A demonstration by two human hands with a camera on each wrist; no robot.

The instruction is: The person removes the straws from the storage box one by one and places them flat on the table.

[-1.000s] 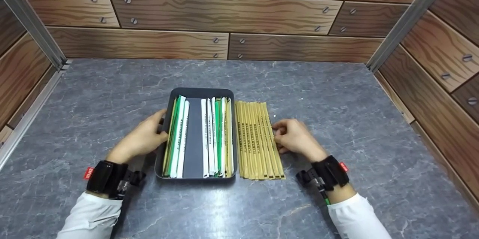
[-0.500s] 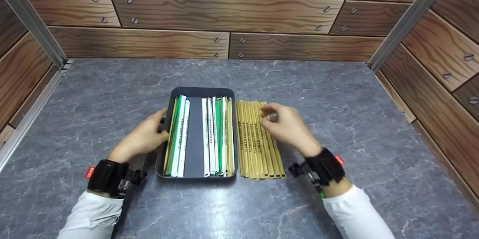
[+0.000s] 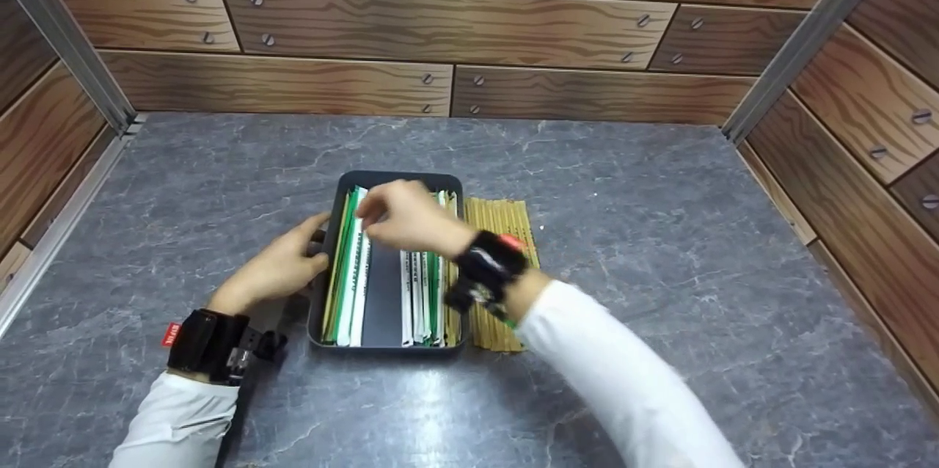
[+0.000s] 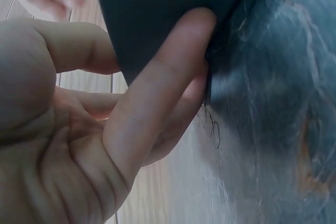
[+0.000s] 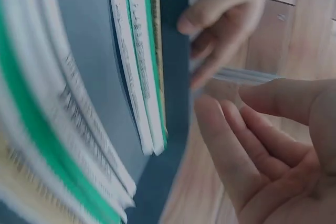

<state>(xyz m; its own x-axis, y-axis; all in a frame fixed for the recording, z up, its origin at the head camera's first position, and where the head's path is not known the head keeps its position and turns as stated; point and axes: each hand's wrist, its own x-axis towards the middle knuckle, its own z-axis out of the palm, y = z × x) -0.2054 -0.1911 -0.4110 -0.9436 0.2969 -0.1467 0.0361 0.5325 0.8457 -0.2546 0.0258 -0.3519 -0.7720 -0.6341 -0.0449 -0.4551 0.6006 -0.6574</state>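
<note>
Your right hand (image 3: 411, 215): crosses from the gold sticks (image 3: 499, 218), lying right of the tray (image 3: 385, 310), to above it; fingers loosely curled, apparently holding nothing.
Your left hand (image 3: 280, 264): pinches the tray's left wall, probably steadying it.

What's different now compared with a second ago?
The right hand has swung left from beside the gold packets to over the tray; its thumb and fingertips are apart, with nothing visible between them. I see nothing taken or let go. The left hand stays against the tray's left side, and the tray and visible packets stay put.
</note>
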